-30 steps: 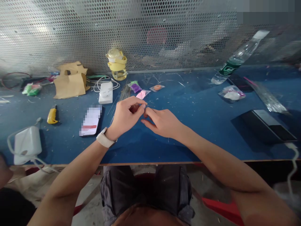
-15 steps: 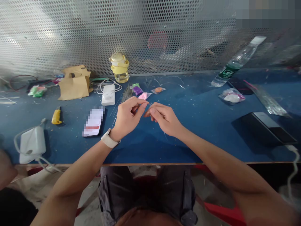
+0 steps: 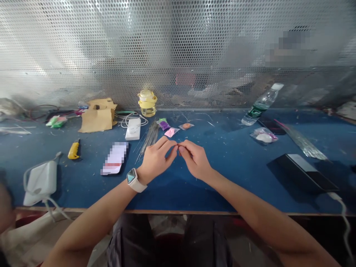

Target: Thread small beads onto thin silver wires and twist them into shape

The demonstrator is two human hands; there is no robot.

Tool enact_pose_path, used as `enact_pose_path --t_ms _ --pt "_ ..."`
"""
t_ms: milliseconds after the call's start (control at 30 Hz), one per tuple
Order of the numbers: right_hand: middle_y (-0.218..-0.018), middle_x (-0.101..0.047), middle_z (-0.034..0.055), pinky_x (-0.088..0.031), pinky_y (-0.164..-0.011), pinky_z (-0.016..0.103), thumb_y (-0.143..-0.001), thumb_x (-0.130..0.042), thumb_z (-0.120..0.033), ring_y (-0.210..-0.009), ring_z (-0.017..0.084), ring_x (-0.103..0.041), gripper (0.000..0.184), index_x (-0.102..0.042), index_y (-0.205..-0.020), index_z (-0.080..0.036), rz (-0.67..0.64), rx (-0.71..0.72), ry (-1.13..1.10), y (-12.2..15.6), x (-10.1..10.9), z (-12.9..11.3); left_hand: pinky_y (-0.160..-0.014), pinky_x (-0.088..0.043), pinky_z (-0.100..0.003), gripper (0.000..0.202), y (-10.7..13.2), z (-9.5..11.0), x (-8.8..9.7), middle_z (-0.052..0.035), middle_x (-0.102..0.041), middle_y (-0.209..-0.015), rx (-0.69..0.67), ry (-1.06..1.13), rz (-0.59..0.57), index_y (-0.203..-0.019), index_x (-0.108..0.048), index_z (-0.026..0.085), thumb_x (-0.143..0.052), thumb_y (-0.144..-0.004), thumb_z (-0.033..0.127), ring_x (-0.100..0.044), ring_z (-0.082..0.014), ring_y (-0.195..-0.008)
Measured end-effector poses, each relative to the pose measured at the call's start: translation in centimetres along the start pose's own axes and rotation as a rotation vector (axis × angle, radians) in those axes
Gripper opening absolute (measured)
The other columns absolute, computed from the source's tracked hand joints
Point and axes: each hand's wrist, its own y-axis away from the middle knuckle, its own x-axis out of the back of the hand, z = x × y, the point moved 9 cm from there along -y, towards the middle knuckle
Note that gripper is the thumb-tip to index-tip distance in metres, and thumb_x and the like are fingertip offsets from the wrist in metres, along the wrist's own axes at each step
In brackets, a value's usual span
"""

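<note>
Over the middle of the blue table (image 3: 222,155), my left hand (image 3: 159,157) and my right hand (image 3: 196,159) meet at the fingertips. Both are closed in a pinch, thumb against forefinger. Whatever lies between the fingertips is too small and covered to make out. Just beyond them are a pink packet (image 3: 171,132), a purple and green packet (image 3: 163,124) and an orange-brown packet (image 3: 186,126). A bundle of thin metal wires (image 3: 151,135) lies behind my left hand, some loose ends pointing toward it.
To the left are a phone (image 3: 115,158), a yellow cutter (image 3: 73,150), a white power bank (image 3: 41,181), a white charger (image 3: 133,129) and a brown paper bag (image 3: 97,118). A yellow cup (image 3: 147,104), a tilted water bottle (image 3: 261,105) and a black device (image 3: 306,174) stand around.
My fingertips have come together, where a small gap lay between the hands before. The left wrist has turned so the watch face shows. The camera view has tilted up.
</note>
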Motion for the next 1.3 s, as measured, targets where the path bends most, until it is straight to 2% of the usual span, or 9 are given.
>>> enact_pose_path --t_ms 167,267,400,467,633,800,933,1133,1300 --pt "-0.079 -0.06 -0.0009 -0.044 -0.068 0.032 -0.12 -0.051 -0.038 -0.07 0.014 -0.056 0.034 -0.067 -0.094 -0.023 0.03 0.063 0.053 -0.2 0.3 -0.8 -0.058 -0.048 -0.02 0.016 0.3 0.3 0.1 -0.0029 -0.079 -0.095 -0.023 0.001 0.055 -0.113 -0.08 0.019 -0.065 -0.114 0.022 -0.071 -0.0092 -0.074" --pt "-0.074 -0.058 -0.0019 -0.042 -0.062 0.031 -0.117 -0.058 -0.046 -0.065 0.013 -0.053 0.039 -0.067 -0.086 -0.023 0.061 -0.033 -0.037 -0.3 0.4 0.3 -0.059 -0.049 -0.019 0.014 0.4 -0.1 0.0 -0.0032 -0.08 -0.099 0.021 0.051 0.061 -0.113 -0.08 0.019 -0.067 -0.113 0.02 -0.07 -0.0083 -0.073" --pt "-0.07 -0.064 -0.0043 -0.042 -0.056 0.028 -0.104 -0.08 -0.05 -0.058 0.012 -0.054 0.028 -0.076 -0.095 -0.023 0.168 -0.159 -0.159 -0.1 1.1 2.0 -0.065 -0.053 -0.019 0.014 0.7 -0.4 -0.2 -0.0036 -0.079 -0.099 0.05 0.094 0.063 -0.115 -0.081 0.018 -0.067 -0.112 0.018 -0.071 -0.0084 -0.075" --pt "-0.071 -0.067 -0.005 -0.045 -0.056 0.027 -0.101 -0.085 -0.044 -0.057 0.01 -0.056 0.022 -0.079 -0.095 -0.024 0.209 -0.107 -0.128 -0.1 1.6 1.7 -0.067 -0.053 -0.019 0.015 0.7 -0.4 -0.3 -0.0037 -0.079 -0.099 0.063 0.121 0.062 -0.118 -0.081 0.017 -0.067 -0.113 0.018 -0.07 -0.0085 -0.076" --pt "-0.083 -0.078 -0.0019 -0.053 -0.062 0.025 -0.106 -0.079 -0.031 -0.067 0.011 -0.069 0.012 -0.081 -0.097 -0.024 0.237 0.032 -0.03 -0.2 2.0 0.1 -0.062 -0.048 -0.018 0.013 0.7 -0.5 -0.1 -0.0015 -0.077 -0.096 0.086 0.14 0.08 -0.115 -0.082 0.018 -0.069 -0.111 0.017 -0.06 -0.0058 -0.065" --pt "-0.086 -0.079 0.0 -0.052 -0.06 0.027 -0.108 -0.075 -0.022 -0.069 0.012 -0.068 0.008 -0.08 -0.101 -0.023 0.269 0.144 0.052 0.1 2.0 -1.5 -0.061 -0.047 -0.019 0.011 0.6 -0.2 0.4 0.0001 -0.076 -0.089 0.116 0.126 0.108 -0.108 -0.082 0.018 -0.071 -0.108 0.017 -0.056 -0.0053 -0.06" --pt "-0.088 -0.08 0.0006 -0.054 -0.062 0.027 -0.107 -0.075 -0.017 -0.07 0.012 -0.067 0.009 -0.079 -0.103 -0.024 0.292 0.229 0.099 0.4 2.1 -2.5 -0.059 -0.045 -0.02 0.012 0.5 0.3 0.7 0.0015 -0.071 -0.082 0.128 0.164 0.105 -0.097 -0.079 0.017 -0.071 -0.106 0.016 -0.052 -0.0056 -0.058" --pt "-0.09 -0.08 0.0008 -0.056 -0.062 0.028 -0.105 -0.078 -0.014 -0.07 0.013 -0.066 0.011 -0.078 -0.107 -0.025 0.321 0.316 0.093 0.8 2.5 -3.4 -0.061 -0.048 -0.02 0.014 0.5 0.6 0.8 0.0006 -0.071 -0.084 0.172 0.295 0.109 -0.102 -0.081 0.018 -0.07 -0.11 0.018 -0.055 -0.0061 -0.062" --pt "-0.091 -0.083 0.0009 -0.057 -0.064 0.026 -0.103 -0.08 -0.011 -0.074 0.012 -0.072 0.013 -0.079 -0.106 -0.024 0.319 0.325 0.075 0.7 2.6 -3.6 -0.062 -0.049 -0.02 0.009 0.6 0.6 1.1 0.0016 -0.069 -0.084 0.174 0.288 0.143 -0.103 -0.081 0.018 -0.073 -0.108 0.016 -0.056 -0.0065 -0.064"
